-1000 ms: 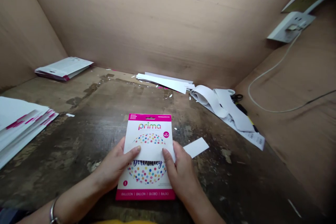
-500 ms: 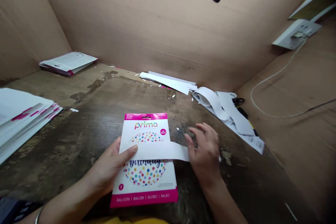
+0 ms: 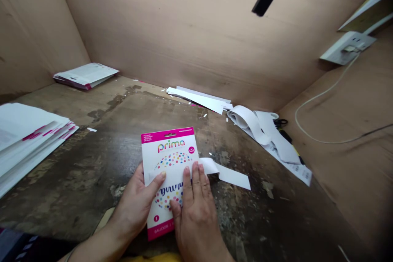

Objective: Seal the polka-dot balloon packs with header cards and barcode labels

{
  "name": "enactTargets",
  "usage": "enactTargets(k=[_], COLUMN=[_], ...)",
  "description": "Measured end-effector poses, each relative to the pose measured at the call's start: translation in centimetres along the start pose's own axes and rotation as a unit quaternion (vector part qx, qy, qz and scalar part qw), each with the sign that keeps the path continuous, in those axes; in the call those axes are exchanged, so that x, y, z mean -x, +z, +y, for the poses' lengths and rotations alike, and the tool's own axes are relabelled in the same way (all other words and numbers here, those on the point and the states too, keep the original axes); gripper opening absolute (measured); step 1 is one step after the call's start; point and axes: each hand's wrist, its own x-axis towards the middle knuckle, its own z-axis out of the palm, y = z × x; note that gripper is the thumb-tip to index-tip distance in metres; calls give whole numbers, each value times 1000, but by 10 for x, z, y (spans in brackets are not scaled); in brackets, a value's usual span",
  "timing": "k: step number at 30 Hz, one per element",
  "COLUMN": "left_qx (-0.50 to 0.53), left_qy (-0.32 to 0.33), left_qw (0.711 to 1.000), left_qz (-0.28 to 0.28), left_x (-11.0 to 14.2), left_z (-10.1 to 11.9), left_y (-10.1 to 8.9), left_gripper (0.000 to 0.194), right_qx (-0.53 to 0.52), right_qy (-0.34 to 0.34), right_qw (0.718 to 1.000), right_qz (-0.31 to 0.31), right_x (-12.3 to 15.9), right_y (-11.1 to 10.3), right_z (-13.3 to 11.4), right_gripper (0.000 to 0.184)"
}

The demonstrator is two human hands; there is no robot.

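A balloon packet [image 3: 171, 146], white with pink bands and colourful dots, is held upright in front of me. My left hand [image 3: 135, 202] grips its left edge, the thumb pressing on the front over the end of a white paper strip [image 3: 235, 177]. This strip crosses the packet's middle and sticks out past its right edge, where it curls and its free end hangs over the table. My right hand [image 3: 198, 204] lies flat on the packet's right half, fingers stretched out over the strip. Part of the printed balloon is hidden beneath strip and hand.
Stacks of white and pink packets stand at the left [image 3: 33, 143] and back left [image 3: 87, 74]. Flat white strips [image 3: 199, 99] lie by the back wall. A loose roll of white strip [image 3: 264, 129] and scissors [image 3: 281, 123] are at the right, below a wall socket [image 3: 346, 47].
My right hand has moved left from the strip's loose end and now lies flat on the packet. The strip's end has dropped to the right. The packet has tilted slightly.
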Motion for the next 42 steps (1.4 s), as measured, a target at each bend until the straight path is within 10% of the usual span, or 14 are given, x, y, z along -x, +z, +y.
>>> enactTargets(k=[5,8,15,18,25,31,42], left_qx=[19,27,34,31,-27,9,43], left_qy=[-15,-41,-60,-68,-70,-206,-66], left_qw=[1000,999,996,994,993,973,997], left_qz=[-8,-19,-59,-82,-92,-103,25], left_x=[3,4,6,3,-7,-3,-10], left_z=[4,7,14,15,25,29,13], left_y=[0,0,1,2,-8,-22,-15], left_gripper=[63,65,64,68,52,45,18], right_qx=[-108,-288,-773,-811,-800,-805,-769], right_qy=[106,220,343,347,424,475,516], right_qw=[988,931,506,421,398,345,356], right_qz=[-5,-50,-172,-210,-145,-87,-122], right_x=[-1,-9,-31,-32,-25,-14,-7], right_y=[-8,-16,-29,-31,-29,-25,-17], right_z=[5,15,39,42,42,48,43], right_gripper=[65,61,38,37,44,58,67])
